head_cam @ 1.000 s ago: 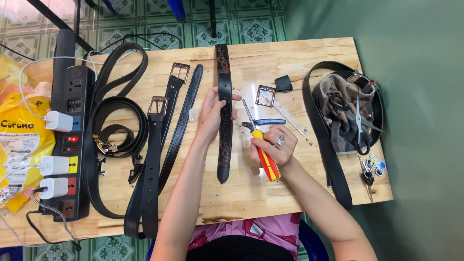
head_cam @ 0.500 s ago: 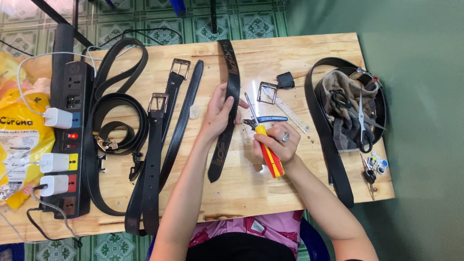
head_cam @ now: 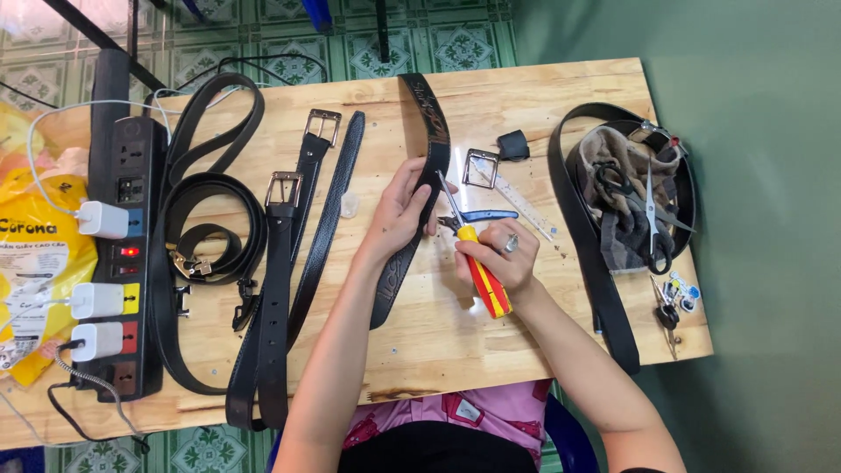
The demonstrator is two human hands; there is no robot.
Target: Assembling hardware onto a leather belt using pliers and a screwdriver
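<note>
Far left, black power strip (head_cam: 130, 263) with white plugs on the pale wooden worktop (head_cam: 543, 96), yellow plastic bag (head_cam: 39, 254) beside it. Next, several plain black leather belts (head_cam: 272, 298) lying lengthwise, two with silver buckles. Centre: left hand (head_cam: 405, 215) closed around the dark embossed leather belt (head_cam: 429, 149), which runs tilted from the far edge down toward the person. Right hand (head_cam: 491, 258) gripping a red-and-yellow-handled screwdriver (head_cam: 477, 263), metal tip pointing up at the belt, just beside the left hand. Loose silver rectangular buckle (head_cam: 480, 168) near the belt. Far right, looped black belt round a grey cloth pouch (head_cam: 626, 193) with scissors.
</note>
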